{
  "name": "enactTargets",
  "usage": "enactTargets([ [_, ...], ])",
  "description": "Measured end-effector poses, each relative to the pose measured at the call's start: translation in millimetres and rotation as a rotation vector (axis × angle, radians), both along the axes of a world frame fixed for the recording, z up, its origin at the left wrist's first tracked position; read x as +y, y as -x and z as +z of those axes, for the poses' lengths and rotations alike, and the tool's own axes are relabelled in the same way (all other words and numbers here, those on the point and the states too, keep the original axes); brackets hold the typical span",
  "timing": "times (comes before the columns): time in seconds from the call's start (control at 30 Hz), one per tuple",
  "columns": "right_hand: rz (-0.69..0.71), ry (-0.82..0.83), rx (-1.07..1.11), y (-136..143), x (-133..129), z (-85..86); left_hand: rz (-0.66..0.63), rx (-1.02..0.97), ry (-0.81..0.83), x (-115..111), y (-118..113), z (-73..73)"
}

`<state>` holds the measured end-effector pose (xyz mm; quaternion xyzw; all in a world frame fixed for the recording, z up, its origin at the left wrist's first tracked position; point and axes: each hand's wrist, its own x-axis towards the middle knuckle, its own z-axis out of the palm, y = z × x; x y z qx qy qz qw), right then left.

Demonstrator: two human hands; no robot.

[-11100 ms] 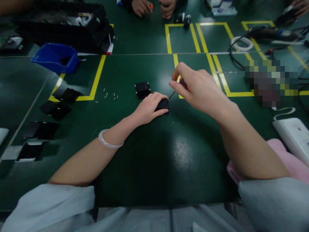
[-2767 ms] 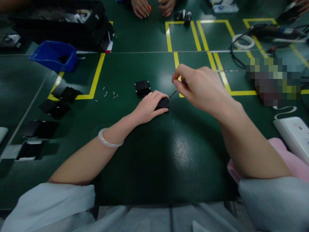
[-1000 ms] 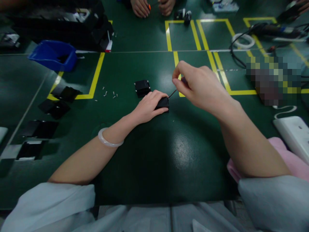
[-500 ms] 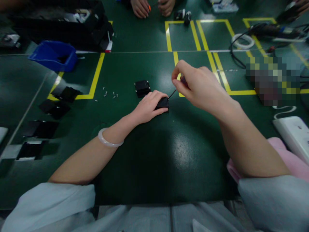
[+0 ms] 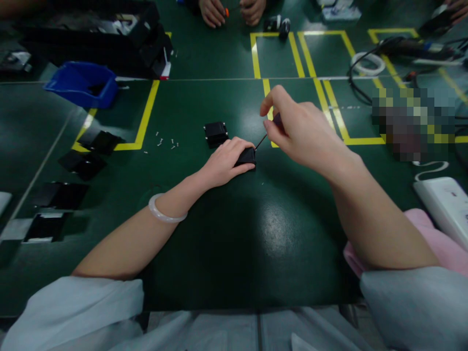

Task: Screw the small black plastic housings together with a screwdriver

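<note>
My left hand (image 5: 230,161) grips a small black box (image 5: 247,156) from its left side, pressing it to the green table, with thumb and fingers along opposite edges. In my right hand (image 5: 292,122) is a screwdriver (image 5: 261,141), its dark handle mostly hidden by the palm. The thin shaft slants down to the left, and its tip meets the box's upper right corner at a screw. My right index finger is lifted off the handle. Just behind my left hand lies a second black box (image 5: 215,131) with shiny screws at its corners. Several loose screws (image 5: 172,141) are scattered to its left.
A blue bin (image 5: 82,85) and black trays (image 5: 146,48) stand at the back left. More black parts (image 5: 60,195) line the left side. A white power strip (image 5: 444,200) and pink cloth (image 5: 431,239) lie right. Another person's hands (image 5: 234,12) are at the far side.
My right index finger has risen away from the screwdriver handle, and the right hand has turned slightly. My left hand and the black box stay where they were.
</note>
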<state>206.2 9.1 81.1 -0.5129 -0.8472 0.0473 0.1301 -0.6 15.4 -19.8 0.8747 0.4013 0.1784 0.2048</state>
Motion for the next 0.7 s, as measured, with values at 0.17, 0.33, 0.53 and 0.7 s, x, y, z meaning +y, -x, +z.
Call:
enactTargets([
  [0.17,-0.017,0.008,0.014,0.0,1.1,-0.1,0.000,0.000,0.001,0.4,0.0,-0.1],
  [0.33,-0.023,0.022,0.017,-0.5,1.6,-0.1,0.000,0.001,0.008,0.4,-0.2,0.7],
  [0.53,-0.021,0.041,0.067,-0.3,1.7,-0.3,-0.001,-0.006,0.001,-0.1,0.1,0.9],
  [0.7,-0.024,0.047,0.025,-0.2,1.0,2.6,-0.019,0.001,-0.006,0.2,1.7,1.2],
])
